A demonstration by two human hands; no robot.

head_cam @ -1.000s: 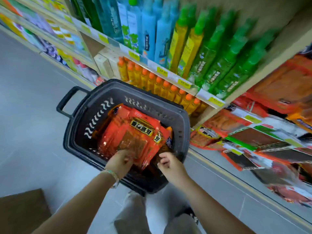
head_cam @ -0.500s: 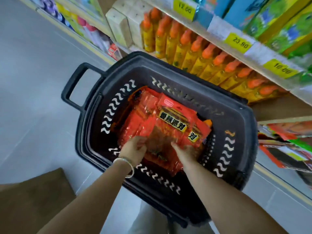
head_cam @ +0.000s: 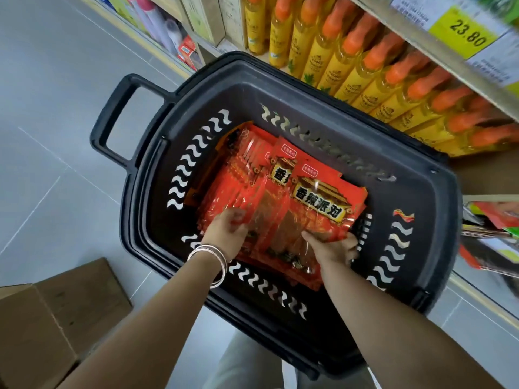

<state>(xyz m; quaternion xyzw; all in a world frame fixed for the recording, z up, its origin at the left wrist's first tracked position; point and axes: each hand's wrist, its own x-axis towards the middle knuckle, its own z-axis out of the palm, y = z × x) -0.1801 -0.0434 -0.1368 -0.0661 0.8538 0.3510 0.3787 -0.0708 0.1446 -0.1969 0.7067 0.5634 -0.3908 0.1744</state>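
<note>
Stack of red snack packets [head_cam: 247, 178], flat on the bottom of the black basket [head_cam: 415, 197], toward its near wall. Left hand [head_cam: 224, 237]: grip curled over the stack's near edge. Right hand [head_cam: 334, 248]: grip pinching the near corner of the top packet [head_cam: 323, 203]. Judged step: taking hold of the stack. Calls next for a firm two-sided hold and a level lift clear of the rim. Beyond, shelved orange-capped bottles [head_cam: 362, 68]; lower left, cardboard box [head_cam: 56, 318].
</note>
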